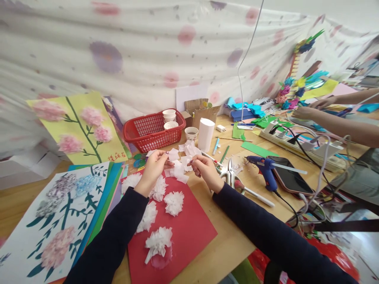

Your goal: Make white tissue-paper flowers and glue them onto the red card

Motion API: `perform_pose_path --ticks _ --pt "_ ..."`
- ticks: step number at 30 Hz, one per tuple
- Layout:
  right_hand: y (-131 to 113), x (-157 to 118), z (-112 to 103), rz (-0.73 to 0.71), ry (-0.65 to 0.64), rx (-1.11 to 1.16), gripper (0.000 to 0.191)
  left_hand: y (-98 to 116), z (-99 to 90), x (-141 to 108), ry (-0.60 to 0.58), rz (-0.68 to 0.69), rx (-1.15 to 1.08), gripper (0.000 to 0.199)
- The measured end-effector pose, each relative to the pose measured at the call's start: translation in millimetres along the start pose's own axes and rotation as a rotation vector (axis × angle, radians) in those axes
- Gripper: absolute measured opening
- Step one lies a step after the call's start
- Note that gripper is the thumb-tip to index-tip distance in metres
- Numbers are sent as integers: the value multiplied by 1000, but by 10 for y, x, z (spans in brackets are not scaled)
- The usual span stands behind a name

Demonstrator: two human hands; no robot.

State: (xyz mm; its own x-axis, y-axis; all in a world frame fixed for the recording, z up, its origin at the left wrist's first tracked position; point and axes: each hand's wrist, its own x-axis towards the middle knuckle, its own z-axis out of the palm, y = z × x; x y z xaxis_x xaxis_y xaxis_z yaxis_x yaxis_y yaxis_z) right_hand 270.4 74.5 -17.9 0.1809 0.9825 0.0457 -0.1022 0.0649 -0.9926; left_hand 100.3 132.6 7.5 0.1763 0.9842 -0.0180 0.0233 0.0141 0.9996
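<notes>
My left hand is closed in a pinch above the top edge of a red sheet of paper. Fingers of my right hand are pinched together a little to the right, apart from the left. What either pinch holds cannot be made out. Loose squares of thin white paper lie on the table between and behind the hands. Several crumpled white paper flowers sit on the red sheet; the one nearest me stands beside a wet-looking pinkish patch.
A red basket with paper cups, another paper cup and a white roll stand behind. To the right lie scissors, a blue glue gun, a phone and a power strip. Flower pictures are left. Another person's arms reach in.
</notes>
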Motion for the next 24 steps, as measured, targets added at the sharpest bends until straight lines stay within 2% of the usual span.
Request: perform_pose_path --ticks 3,9,13,16,18,24 --pt "55 50 -42 33 49 -92 13 -77 -74 83 45 -47 81 12" --pt "92 80 -69 96 15 -226 15 -264 -105 143 -24 -126 268 7" --pt "64 105 -90 1 72 -204 24 -216 -161 161 53 -11 362 16" --pt "-1 120 -127 -103 114 -170 43 -87 -264 135 156 112 430 19" --pt "-58 112 -145 -160 115 -162 55 -9 -327 68 183 166 459 20" --pt "-196 55 -181 -269 141 -202 69 29 -446 -346 56 252 490 19"
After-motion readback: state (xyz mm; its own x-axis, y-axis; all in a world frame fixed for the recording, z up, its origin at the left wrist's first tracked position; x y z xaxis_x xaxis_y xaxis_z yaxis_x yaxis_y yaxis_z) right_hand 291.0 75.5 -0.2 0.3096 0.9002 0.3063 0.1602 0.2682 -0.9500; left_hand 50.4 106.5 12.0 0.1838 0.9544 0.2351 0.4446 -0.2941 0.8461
